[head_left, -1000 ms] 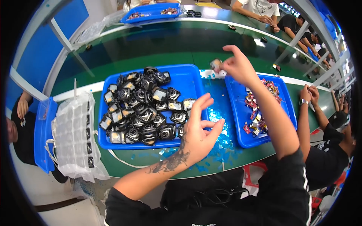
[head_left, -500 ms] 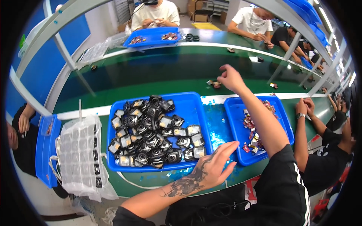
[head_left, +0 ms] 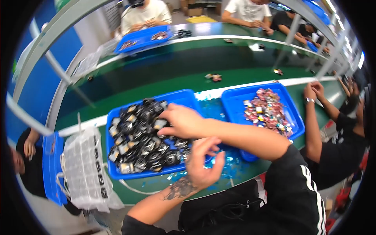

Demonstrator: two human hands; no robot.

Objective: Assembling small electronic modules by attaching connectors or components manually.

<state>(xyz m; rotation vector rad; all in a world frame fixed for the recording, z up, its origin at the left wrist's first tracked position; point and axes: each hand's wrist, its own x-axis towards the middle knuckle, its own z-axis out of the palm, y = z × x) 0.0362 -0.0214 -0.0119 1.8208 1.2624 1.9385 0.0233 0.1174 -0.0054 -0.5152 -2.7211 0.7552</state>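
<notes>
Fingers (head_left: 171, 113) of the right hand (head_left: 184, 122) are over chunky black plastic modules (head_left: 135, 139) (can't tell if gripping), blue rectangular tray (head_left: 188, 98) underneath; left hand (head_left: 200, 170) nearby, loosely spread.

Left hand (head_left: 201, 168) half-curled; right hand (head_left: 182, 122) outstretched

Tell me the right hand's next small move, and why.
Probably close the right hand on the grey-faced part and lift it: the thumb and fingers look parted beside that part, which lies on the pile of black parts in the left blue tray, and nothing seems gripped.
</notes>
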